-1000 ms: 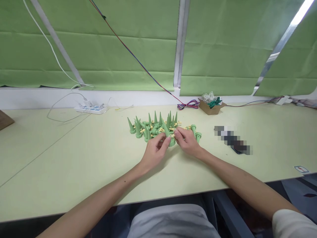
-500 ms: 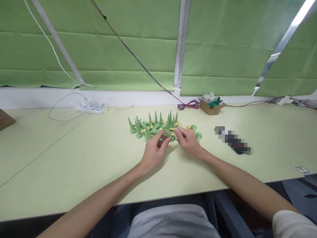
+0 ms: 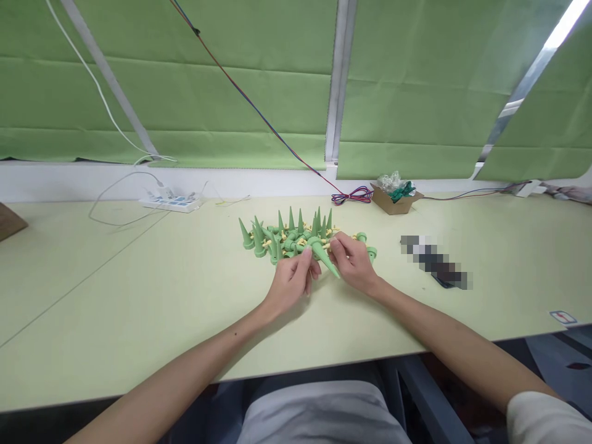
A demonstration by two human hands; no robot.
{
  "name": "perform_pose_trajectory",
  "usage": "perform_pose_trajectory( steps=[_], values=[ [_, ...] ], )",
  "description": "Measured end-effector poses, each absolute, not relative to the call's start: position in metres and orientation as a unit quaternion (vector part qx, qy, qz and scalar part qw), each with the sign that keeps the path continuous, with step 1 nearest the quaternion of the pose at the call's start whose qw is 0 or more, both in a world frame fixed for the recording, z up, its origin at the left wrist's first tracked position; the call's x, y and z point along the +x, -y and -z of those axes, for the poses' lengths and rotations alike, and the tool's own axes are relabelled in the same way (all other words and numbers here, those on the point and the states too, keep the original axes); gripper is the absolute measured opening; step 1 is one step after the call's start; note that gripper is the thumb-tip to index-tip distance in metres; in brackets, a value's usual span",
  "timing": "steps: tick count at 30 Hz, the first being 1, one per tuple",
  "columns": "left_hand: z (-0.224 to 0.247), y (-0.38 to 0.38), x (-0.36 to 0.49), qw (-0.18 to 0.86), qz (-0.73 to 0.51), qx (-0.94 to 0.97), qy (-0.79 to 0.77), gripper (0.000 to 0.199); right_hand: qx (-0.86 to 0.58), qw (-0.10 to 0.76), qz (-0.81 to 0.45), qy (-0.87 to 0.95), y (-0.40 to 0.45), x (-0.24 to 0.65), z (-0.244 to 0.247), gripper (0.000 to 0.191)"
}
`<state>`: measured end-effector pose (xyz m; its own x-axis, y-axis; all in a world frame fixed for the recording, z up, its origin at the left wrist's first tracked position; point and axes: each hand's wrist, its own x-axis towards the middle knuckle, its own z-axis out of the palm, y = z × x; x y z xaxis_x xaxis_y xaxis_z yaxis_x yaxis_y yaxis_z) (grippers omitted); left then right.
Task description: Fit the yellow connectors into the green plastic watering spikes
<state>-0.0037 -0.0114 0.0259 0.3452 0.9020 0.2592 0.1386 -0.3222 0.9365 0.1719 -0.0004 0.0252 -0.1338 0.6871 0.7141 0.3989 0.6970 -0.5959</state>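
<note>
My left hand (image 3: 291, 280) pinches a green plastic spike (image 3: 326, 258) near its wide round base. The spike's pointed end slants down to the right, in front of my right hand (image 3: 354, 262). Closed thumb and fingers of that right hand grip a small yellow piece (image 3: 326, 245) beside the spike's base; the fingers hide most of it. Just behind both hands lies a cluster of similar green spikes (image 3: 259, 237), several standing point up, with yellow pieces among them. Some green round-ended parts (image 3: 371, 253) show to the right of my right hand.
A cardboard box (image 3: 395, 203) with clear plastic and green material stands at the back, beside a coiled red-blue cable (image 3: 352, 196). A power strip (image 3: 173, 202) lies back left. A blurred dark object (image 3: 435, 262) is on the table (image 3: 161, 308) at right.
The spike between my hands has turned from pointing up-left to pointing down-right. My left thumb and fingers have shifted to its base. My right hand has hardly moved.
</note>
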Motion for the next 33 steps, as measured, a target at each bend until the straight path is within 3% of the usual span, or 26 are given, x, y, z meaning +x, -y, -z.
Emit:
perform_pose_trajectory(
  steps=[22, 33],
  values=[
    [-0.0261, 0.0078, -0.0042, 0.419, -0.430, 0.706, -0.376, 0.027, -0.366, 0.501, -0.139, 0.772, 0.0003, 0.1706, -0.0276, 0.050],
    [-0.0242, 0.0073, -0.0031, 0.407, -0.438, 0.708, -0.377, 0.023, -0.370, 0.513, -0.145, 0.760, 0.0002, 0.1692, -0.0252, 0.048]
  ],
)
